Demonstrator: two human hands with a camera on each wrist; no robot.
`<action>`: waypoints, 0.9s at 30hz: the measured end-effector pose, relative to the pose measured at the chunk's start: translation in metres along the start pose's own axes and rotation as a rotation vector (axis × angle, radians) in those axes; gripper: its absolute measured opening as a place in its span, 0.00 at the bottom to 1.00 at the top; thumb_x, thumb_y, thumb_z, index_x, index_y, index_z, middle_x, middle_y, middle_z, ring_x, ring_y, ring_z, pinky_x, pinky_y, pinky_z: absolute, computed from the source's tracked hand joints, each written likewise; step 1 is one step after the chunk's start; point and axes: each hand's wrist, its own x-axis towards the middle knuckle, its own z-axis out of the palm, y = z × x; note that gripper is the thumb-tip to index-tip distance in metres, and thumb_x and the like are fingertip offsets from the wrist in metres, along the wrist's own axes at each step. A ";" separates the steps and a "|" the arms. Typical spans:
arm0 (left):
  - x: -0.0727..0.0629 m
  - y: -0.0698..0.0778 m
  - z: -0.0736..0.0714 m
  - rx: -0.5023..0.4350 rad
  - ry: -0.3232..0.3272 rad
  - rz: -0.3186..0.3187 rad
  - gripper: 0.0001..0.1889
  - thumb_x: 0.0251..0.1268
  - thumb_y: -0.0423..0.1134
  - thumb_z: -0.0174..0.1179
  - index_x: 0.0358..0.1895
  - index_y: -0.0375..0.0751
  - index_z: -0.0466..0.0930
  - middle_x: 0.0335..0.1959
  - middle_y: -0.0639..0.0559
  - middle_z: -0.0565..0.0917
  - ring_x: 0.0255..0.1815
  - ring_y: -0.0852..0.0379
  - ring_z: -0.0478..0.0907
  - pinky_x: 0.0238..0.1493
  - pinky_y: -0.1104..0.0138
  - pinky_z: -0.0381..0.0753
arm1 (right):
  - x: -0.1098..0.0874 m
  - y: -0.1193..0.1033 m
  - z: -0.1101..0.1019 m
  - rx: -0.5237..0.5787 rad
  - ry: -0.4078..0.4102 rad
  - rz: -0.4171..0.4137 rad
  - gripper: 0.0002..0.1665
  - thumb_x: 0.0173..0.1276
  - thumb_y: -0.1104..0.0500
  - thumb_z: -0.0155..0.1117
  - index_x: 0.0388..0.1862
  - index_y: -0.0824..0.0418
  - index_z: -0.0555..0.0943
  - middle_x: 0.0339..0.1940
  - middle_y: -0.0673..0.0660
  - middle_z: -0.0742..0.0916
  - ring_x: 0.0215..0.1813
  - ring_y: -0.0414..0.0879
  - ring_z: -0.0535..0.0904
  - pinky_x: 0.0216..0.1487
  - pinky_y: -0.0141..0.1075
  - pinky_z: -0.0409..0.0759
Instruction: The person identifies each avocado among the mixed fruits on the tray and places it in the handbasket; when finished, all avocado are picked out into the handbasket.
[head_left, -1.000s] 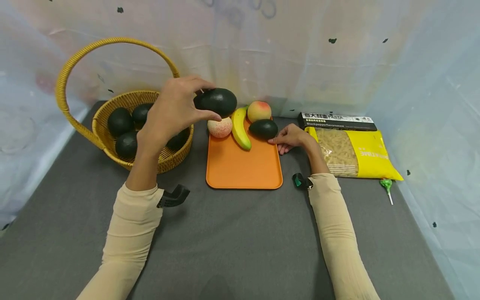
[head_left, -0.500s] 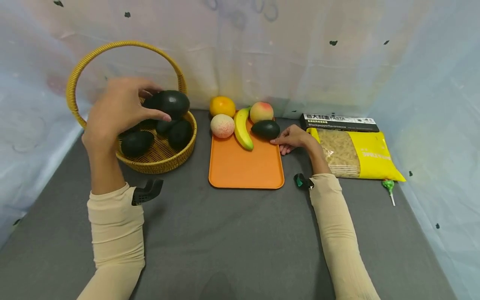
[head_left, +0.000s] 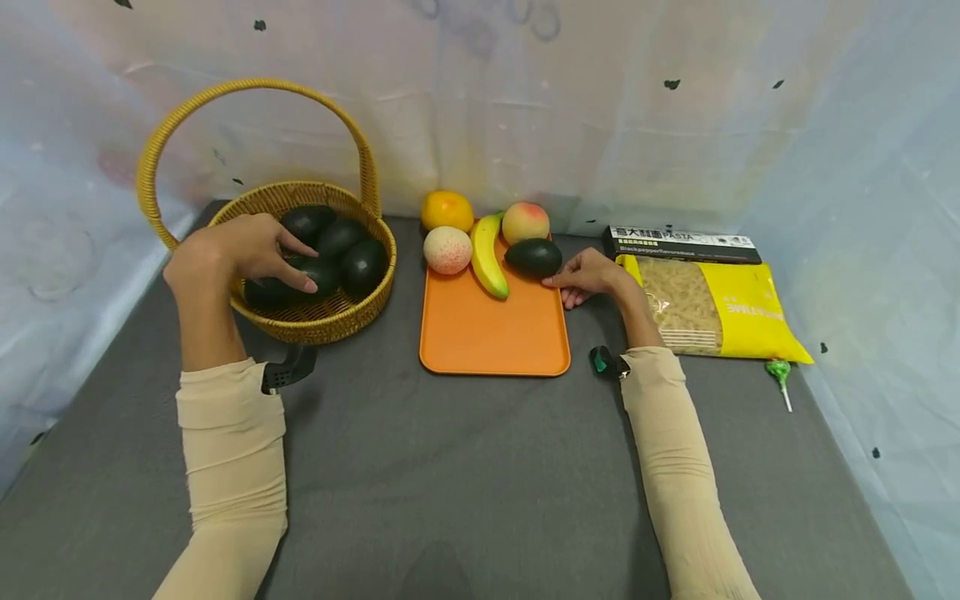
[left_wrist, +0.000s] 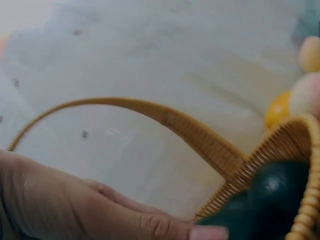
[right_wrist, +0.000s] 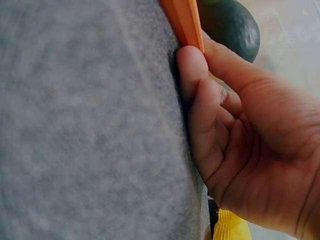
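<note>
In the head view my left hand (head_left: 243, 250) reaches into a yellow wicker basket (head_left: 330, 327), thumb and fingers round a dark green avocado (head_left: 324, 273). Several more avocados (head_left: 363, 268) lie in the basket. The left wrist view shows the thumb (left_wrist: 165, 226) low beside dark green fruit (left_wrist: 280, 185). At the tray's right edge, my right hand (head_left: 588, 275) pinches the rim of the orange tray (head_left: 495, 342) between thumb and finger; the right wrist view shows this rim (right_wrist: 186, 22) up close. Beside that hand an avocado (head_left: 534, 258) lies on the tray.
A banana (head_left: 489, 258), two peaches (head_left: 448, 250) and an orange (head_left: 447, 210) are grouped at the tray's far end. To the right lie a black pasta box (head_left: 682, 244), a yellow pasta bag (head_left: 712, 307) and a green lollipop (head_left: 778, 371). The basket's tall handle (head_left: 255, 83) arches upward.
My left hand has carried an avocado leftward from above the tray and lowered it into the basket. The orange at the back has come into sight. The right hand stays at the tray's edge.
</note>
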 end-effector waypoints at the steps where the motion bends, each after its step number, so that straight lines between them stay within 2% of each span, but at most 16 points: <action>1: 0.002 -0.001 0.001 -0.002 -0.003 -0.015 0.38 0.62 0.59 0.73 0.71 0.43 0.79 0.59 0.29 0.83 0.53 0.36 0.82 0.52 0.46 0.83 | 0.000 0.000 0.000 0.002 0.001 0.002 0.22 0.70 0.46 0.74 0.38 0.65 0.91 0.18 0.50 0.89 0.22 0.38 0.86 0.31 0.31 0.87; 2: 0.003 -0.001 0.002 -0.006 -0.003 -0.032 0.37 0.61 0.59 0.74 0.69 0.42 0.80 0.66 0.28 0.78 0.58 0.33 0.79 0.55 0.41 0.81 | 0.000 0.000 0.000 0.004 0.001 0.003 0.22 0.70 0.46 0.74 0.38 0.65 0.91 0.18 0.50 0.89 0.22 0.38 0.86 0.31 0.32 0.87; 4: 0.006 -0.002 0.004 -0.001 0.011 -0.041 0.36 0.58 0.58 0.76 0.65 0.40 0.82 0.69 0.28 0.75 0.63 0.31 0.76 0.59 0.37 0.78 | 0.000 0.000 0.000 0.004 0.006 0.005 0.21 0.70 0.45 0.74 0.36 0.64 0.91 0.19 0.50 0.89 0.22 0.39 0.86 0.31 0.32 0.87; 6: 0.009 -0.001 0.006 -0.001 0.005 -0.032 0.34 0.58 0.57 0.77 0.60 0.38 0.80 0.62 0.32 0.78 0.57 0.36 0.77 0.54 0.41 0.79 | 0.000 0.000 0.000 -0.001 0.014 -0.003 0.21 0.69 0.45 0.74 0.34 0.63 0.91 0.19 0.50 0.89 0.22 0.39 0.86 0.31 0.32 0.87; 9: 0.015 0.002 0.010 -0.022 -0.009 -0.046 0.27 0.56 0.55 0.79 0.44 0.40 0.76 0.44 0.42 0.78 0.42 0.46 0.73 0.43 0.52 0.74 | 0.001 -0.001 0.000 -0.003 0.020 -0.008 0.21 0.69 0.45 0.74 0.32 0.62 0.91 0.19 0.50 0.89 0.22 0.39 0.86 0.31 0.32 0.87; 11: 0.019 0.005 0.012 -0.047 -0.019 -0.085 0.27 0.54 0.55 0.80 0.34 0.44 0.70 0.34 0.48 0.72 0.36 0.50 0.67 0.39 0.56 0.68 | 0.001 -0.001 0.000 0.004 0.019 -0.012 0.20 0.70 0.45 0.74 0.32 0.62 0.91 0.18 0.50 0.89 0.22 0.39 0.86 0.30 0.32 0.87; 14: 0.022 0.008 0.013 -0.054 -0.013 -0.133 0.30 0.52 0.56 0.81 0.26 0.47 0.65 0.26 0.52 0.64 0.30 0.54 0.60 0.37 0.57 0.64 | 0.001 -0.002 -0.001 0.012 0.015 -0.013 0.19 0.70 0.46 0.74 0.34 0.62 0.91 0.18 0.50 0.89 0.22 0.38 0.86 0.30 0.32 0.87; 17: 0.022 0.010 0.012 -0.049 -0.010 -0.147 0.29 0.53 0.54 0.81 0.26 0.47 0.66 0.27 0.52 0.64 0.29 0.53 0.60 0.37 0.57 0.64 | 0.002 -0.002 -0.001 0.011 0.023 -0.007 0.19 0.70 0.46 0.74 0.35 0.63 0.91 0.18 0.50 0.89 0.22 0.38 0.86 0.30 0.32 0.87; 21: 0.016 0.011 0.010 -0.056 -0.048 -0.162 0.24 0.55 0.51 0.80 0.33 0.45 0.72 0.31 0.50 0.69 0.34 0.51 0.65 0.37 0.55 0.67 | 0.002 0.000 -0.001 0.010 0.028 -0.003 0.19 0.70 0.47 0.74 0.36 0.63 0.91 0.18 0.50 0.89 0.22 0.38 0.86 0.29 0.31 0.86; 24: 0.009 0.009 0.011 -0.084 -0.082 -0.208 0.21 0.55 0.50 0.80 0.35 0.45 0.76 0.32 0.49 0.72 0.34 0.50 0.67 0.36 0.55 0.68 | 0.002 0.001 -0.001 0.011 0.013 -0.005 0.20 0.70 0.46 0.74 0.36 0.64 0.91 0.18 0.50 0.89 0.22 0.38 0.86 0.30 0.31 0.86; 27: 0.003 0.004 0.012 -0.108 -0.082 -0.266 0.19 0.54 0.51 0.80 0.31 0.47 0.78 0.29 0.50 0.72 0.32 0.51 0.67 0.33 0.57 0.68 | 0.001 0.001 0.000 0.011 0.009 -0.006 0.20 0.70 0.46 0.74 0.36 0.63 0.91 0.18 0.50 0.89 0.22 0.38 0.86 0.30 0.31 0.87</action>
